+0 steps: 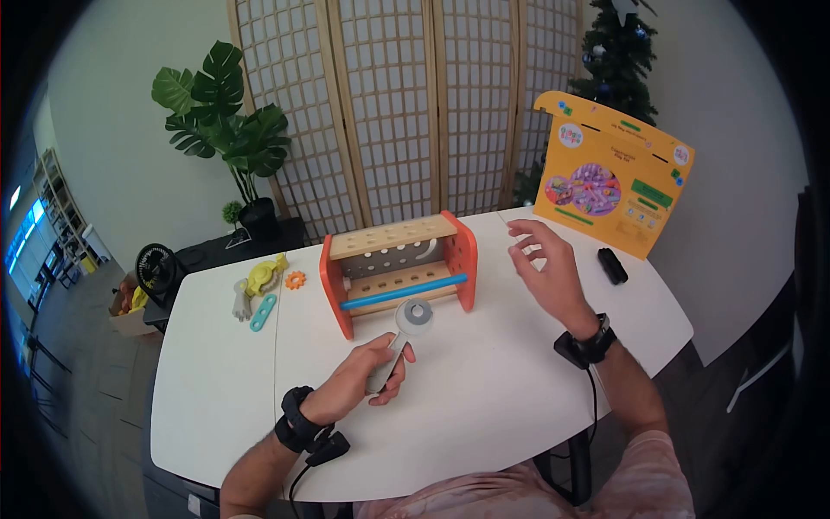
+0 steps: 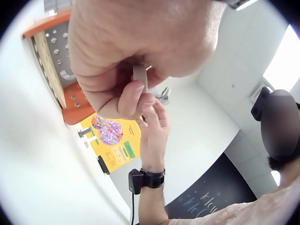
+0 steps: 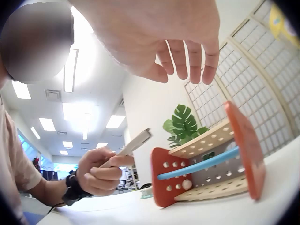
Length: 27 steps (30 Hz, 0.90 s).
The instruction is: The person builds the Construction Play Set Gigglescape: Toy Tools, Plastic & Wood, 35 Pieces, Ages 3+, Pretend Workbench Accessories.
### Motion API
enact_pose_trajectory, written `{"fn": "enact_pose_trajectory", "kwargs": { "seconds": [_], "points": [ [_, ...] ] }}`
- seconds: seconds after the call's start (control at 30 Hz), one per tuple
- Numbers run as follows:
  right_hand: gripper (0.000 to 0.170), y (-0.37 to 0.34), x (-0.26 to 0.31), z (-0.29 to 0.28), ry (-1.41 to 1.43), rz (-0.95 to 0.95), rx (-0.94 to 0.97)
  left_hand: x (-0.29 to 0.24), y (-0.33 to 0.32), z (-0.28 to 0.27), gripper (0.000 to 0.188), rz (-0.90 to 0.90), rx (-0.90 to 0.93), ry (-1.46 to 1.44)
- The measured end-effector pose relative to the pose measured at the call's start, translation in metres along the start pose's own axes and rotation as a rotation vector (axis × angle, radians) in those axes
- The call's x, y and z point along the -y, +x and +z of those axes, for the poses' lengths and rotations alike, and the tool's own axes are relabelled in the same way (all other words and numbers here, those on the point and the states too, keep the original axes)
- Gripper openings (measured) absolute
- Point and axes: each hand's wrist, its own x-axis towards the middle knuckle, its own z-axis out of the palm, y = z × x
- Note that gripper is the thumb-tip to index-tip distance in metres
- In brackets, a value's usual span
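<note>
My left hand (image 1: pixel 361 379) grips the handle of a grey tool (image 1: pixel 386 370), whose round head (image 1: pixel 415 315) points away near the front of a toy workbench (image 1: pixel 396 233). In the left wrist view, fingers curl round the pale handle (image 2: pixel 139 75). The right wrist view shows the tool (image 3: pixel 133 144) side-on, held near its end. My right hand (image 1: pixel 552 272) is raised right of the workbench, fingers loosely bent and spread, holding nothing visible. A blue bar (image 1: pixel 406 292) spans the workbench between its red-orange sides.
On the table's left lie a yellow toy piece (image 1: pixel 263 277), a grey piece (image 1: pixel 241 300), a teal strip (image 1: pixel 263 313) and an orange gear (image 1: pixel 296 279). A yellow box panel (image 1: pixel 605 173) stands at the back right, with a black object (image 1: pixel 612 266) beside it.
</note>
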Motion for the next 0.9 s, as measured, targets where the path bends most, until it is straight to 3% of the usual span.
{"fn": "enact_pose_trajectory", "kwargs": {
  "seconds": [0.07, 0.1, 0.17, 0.2, 0.27, 0.4, 0.7, 0.9],
  "points": [
    [0.039, 0.002, -0.051, -0.002, -0.119, 0.260, 0.033, 0.004, 0.003, -0.005, 0.030, 0.034, 0.024, -0.094],
    [0.039, -0.003, -0.081, -0.001, -0.121, 0.254, 0.034, 0.006, 0.004, -0.006, 0.030, 0.040, 0.023, -0.095],
    [0.042, -0.013, -0.129, 0.001, -0.504, 0.171, 0.051, 0.011, 0.007, -0.006, 0.033, 0.064, -0.054, -0.179],
    [0.042, -0.013, -0.132, 0.000, -0.500, 0.161, 0.055, 0.011, 0.008, -0.006, 0.033, 0.071, -0.063, -0.180],
    [0.039, -0.012, -0.137, 0.003, -0.502, 0.422, 0.201, 0.011, 0.009, -0.007, 0.037, 0.047, -0.115, -0.207],
    [0.032, -0.017, -0.165, 0.010, -0.461, 0.367, 0.187, 0.010, 0.015, -0.008, 0.039, 0.035, -0.173, -0.225],
    [0.051, -0.008, -0.152, 0.020, -0.392, 0.436, 0.129, 0.008, 0.026, -0.006, 0.040, -0.034, -0.172, -0.113],
    [0.041, 0.006, -0.173, 0.039, -0.315, 0.441, 0.291, 0.004, 0.025, -0.003, 0.041, -0.028, -0.183, -0.154]
  ]
}}
